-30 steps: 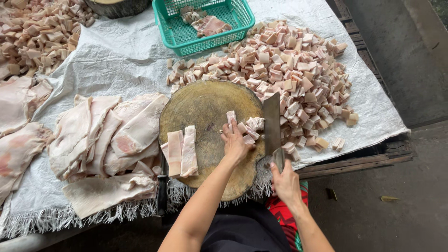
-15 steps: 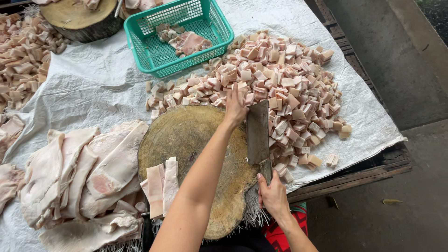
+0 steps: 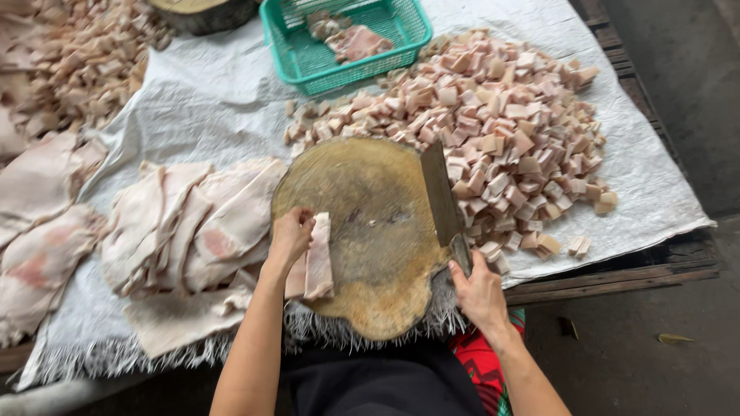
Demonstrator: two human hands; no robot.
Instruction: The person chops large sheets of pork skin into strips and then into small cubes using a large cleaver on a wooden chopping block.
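My left hand is curled over the near-left strips of pale pink pork skin, fingers closed on their upper edge, on the round, worn wooden chopping block. A second ago that hand was pinning small pieces at the block's right side; half a second ago it was out at the far rim beside the heap. Now it has come back to the left edge, so I judge the cut pieces are cleared off and fresh strips are being taken up. My right hand is clamped round the handle of the broad steel cleaver at the block's near-right edge; the blade lies along the right rim, pointing away from me, not over the strips. The block's middle is bare apart from small scraps. Beyond and right of the block, touching its rim, sits the big heap of diced pink-and-white pork cubes. Left of the block, just beside it, lies a stack of uncut pale pork skin sheets. Beyond the block stands a green plastic mesh basket with a few meat pieces inside. Everything rests on a white woven sack cloth. Far left of the block, a second pile of cubes shows.
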